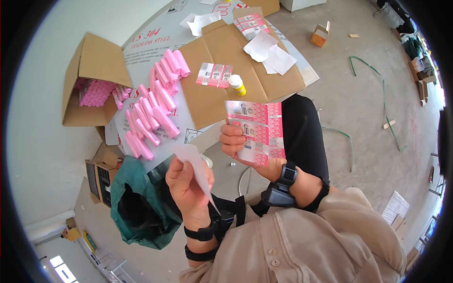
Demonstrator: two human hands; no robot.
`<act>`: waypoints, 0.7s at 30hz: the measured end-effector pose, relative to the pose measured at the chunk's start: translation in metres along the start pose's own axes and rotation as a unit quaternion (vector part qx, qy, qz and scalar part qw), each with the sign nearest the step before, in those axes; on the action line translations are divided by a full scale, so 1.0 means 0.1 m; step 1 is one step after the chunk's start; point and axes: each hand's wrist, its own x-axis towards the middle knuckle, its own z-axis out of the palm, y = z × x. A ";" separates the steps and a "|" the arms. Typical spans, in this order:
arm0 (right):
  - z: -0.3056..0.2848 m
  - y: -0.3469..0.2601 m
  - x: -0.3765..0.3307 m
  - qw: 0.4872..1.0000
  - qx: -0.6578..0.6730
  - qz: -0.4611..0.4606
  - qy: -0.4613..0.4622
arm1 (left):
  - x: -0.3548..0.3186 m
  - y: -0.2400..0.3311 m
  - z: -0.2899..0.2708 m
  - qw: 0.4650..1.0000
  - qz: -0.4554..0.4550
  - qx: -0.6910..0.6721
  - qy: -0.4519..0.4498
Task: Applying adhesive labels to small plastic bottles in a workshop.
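Note:
My left hand (190,186) is closed on a plain white sheet of paper (192,162), pinching it between thumb and fingers. To its right, my right hand (232,141) grips a pink-and-white printed label sheet (257,129), with the fingers curled round its left edge. Just beyond that sheet, a small yellow bottle with a white cap (237,85) stands on flattened cardboard (264,89). Another printed label (214,75) lies flat beside the bottle. Pink rolls (155,101) are piled in a long row on the table, left of the cardboard.
An open carton (96,61) of pink rolls rests on its side at the left. A stack of labels (251,26) and loose white papers (271,52) lie on the far cardboard. A green bag (141,226) sits low left; a green hose (384,94) crosses the floor.

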 end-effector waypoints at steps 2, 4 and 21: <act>0.00 -0.02 0.00 1.000 -0.005 -0.019 -0.007 | 0.00 -0.01 -0.02 0.999 -0.022 -0.016 -0.044; -0.07 -0.04 0.02 0.998 -0.021 0.007 -0.060 | 0.00 -0.06 0.02 0.993 0.023 0.097 0.066; -0.10 -0.07 -0.03 0.998 -0.014 0.024 -0.049 | -0.06 -0.07 0.13 0.974 0.064 0.215 0.003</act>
